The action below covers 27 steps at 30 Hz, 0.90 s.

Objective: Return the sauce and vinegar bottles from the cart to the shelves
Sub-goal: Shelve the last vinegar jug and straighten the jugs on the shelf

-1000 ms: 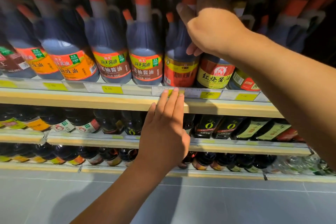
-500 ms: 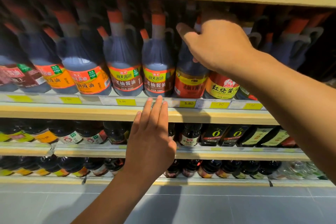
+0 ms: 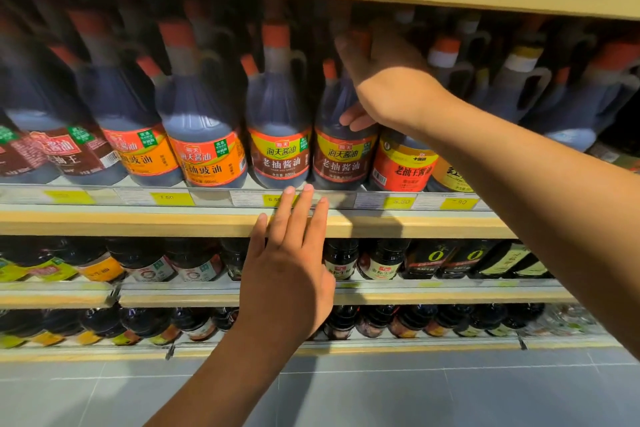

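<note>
The fingers (image 3: 349, 48) of our right hand (image 3: 391, 87) curl round the top of a soy sauce bottle (image 3: 341, 152), which stands on the shelf (image 3: 138, 224). Our left hand (image 3: 291, 274) lies flat, fingertips on the edge below. The placing seems almost finished; next we must release it gently.

Dark brown sauce bottles (image 3: 194, 104) carried orange-red caps (image 3: 275, 35). The orange-labelled bottle (image 3: 211, 163) bore a green patch and the maroon-labelled bottle (image 3: 280, 158) a yellow upper band. The red-labelled bottle (image 3: 401, 168) was yellow at the top, with black characters. Price tags (image 3: 172, 198) were yellow, the shelf edge (image 3: 138, 224) pale wood grain, and the floor (image 3: 450, 392) grey tile with light joints.
</note>
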Each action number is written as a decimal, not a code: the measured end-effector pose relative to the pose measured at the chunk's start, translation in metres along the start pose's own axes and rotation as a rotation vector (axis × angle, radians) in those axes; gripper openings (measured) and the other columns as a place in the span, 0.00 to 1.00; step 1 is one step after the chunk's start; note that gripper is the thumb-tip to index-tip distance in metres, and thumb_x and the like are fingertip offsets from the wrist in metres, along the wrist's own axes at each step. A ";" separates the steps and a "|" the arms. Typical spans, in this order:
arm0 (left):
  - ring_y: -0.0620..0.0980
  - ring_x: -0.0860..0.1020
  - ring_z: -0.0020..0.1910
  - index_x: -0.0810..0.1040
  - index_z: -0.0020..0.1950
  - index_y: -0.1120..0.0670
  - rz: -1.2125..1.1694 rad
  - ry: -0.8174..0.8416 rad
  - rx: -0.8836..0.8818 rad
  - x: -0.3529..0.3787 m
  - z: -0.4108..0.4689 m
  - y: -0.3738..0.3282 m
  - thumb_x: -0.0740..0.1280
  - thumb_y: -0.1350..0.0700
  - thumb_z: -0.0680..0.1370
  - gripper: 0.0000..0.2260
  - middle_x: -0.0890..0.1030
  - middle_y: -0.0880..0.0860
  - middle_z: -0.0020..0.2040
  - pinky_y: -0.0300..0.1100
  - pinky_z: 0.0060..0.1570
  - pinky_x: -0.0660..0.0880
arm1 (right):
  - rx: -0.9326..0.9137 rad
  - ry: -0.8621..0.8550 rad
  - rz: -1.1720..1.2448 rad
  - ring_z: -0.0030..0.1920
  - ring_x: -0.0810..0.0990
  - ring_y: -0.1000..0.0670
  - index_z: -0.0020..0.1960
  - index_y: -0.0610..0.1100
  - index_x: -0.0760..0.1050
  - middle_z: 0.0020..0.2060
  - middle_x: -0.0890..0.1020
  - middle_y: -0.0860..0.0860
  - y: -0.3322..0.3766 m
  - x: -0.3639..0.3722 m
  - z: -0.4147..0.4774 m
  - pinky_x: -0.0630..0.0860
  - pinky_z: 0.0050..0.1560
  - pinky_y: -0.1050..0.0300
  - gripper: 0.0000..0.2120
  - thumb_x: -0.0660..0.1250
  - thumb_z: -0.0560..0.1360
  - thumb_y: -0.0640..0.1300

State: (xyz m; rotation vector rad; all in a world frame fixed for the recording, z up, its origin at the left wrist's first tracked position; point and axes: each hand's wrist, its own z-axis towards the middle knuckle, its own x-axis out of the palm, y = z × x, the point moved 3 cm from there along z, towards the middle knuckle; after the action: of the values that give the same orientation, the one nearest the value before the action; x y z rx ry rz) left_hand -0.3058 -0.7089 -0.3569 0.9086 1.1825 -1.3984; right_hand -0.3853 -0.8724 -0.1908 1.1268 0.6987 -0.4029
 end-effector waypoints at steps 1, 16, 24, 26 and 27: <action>0.53 0.50 0.82 0.60 0.81 0.53 -0.004 0.004 -0.003 0.000 0.000 0.001 0.67 0.49 0.70 0.39 0.54 0.52 0.83 0.58 0.75 0.61 | -0.014 -0.015 -0.024 0.31 0.86 0.44 0.64 0.41 0.67 0.52 0.82 0.41 0.000 0.001 0.001 0.84 0.33 0.47 0.21 0.57 0.83 0.58; 0.57 0.53 0.82 0.67 0.77 0.56 0.002 0.003 0.021 0.003 0.001 0.003 0.66 0.52 0.69 0.36 0.57 0.56 0.82 0.61 0.70 0.65 | -0.120 -0.115 -0.276 0.44 0.84 0.36 0.62 0.39 0.67 0.44 0.82 0.40 -0.001 0.006 0.000 0.79 0.49 0.43 0.21 0.52 0.84 0.56; 0.55 0.51 0.82 0.70 0.74 0.54 -0.014 -0.024 0.036 0.003 -0.002 0.003 0.66 0.52 0.68 0.33 0.56 0.54 0.82 0.61 0.71 0.63 | -0.077 -0.065 -0.171 0.37 0.85 0.37 0.61 0.38 0.67 0.42 0.84 0.39 0.002 0.003 -0.006 0.82 0.41 0.40 0.20 0.56 0.84 0.56; 0.55 0.50 0.82 0.71 0.72 0.54 -0.008 -0.030 0.034 0.002 -0.003 0.003 0.66 0.51 0.68 0.32 0.55 0.54 0.83 0.61 0.72 0.62 | -0.026 -0.027 -0.143 0.36 0.86 0.42 0.59 0.40 0.70 0.40 0.85 0.41 0.008 0.001 -0.011 0.83 0.42 0.44 0.20 0.58 0.83 0.58; 0.55 0.51 0.82 0.72 0.71 0.53 -0.003 -0.036 0.031 0.001 -0.003 0.004 0.66 0.51 0.67 0.31 0.56 0.54 0.82 0.61 0.73 0.62 | -0.025 -0.029 -0.189 0.39 0.86 0.43 0.57 0.41 0.73 0.41 0.85 0.43 0.012 0.001 -0.015 0.83 0.45 0.46 0.22 0.58 0.82 0.60</action>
State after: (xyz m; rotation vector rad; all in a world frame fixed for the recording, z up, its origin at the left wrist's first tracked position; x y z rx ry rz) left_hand -0.3027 -0.7057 -0.3591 0.9002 1.1379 -1.4334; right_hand -0.3817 -0.8540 -0.1869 1.0323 0.7863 -0.5683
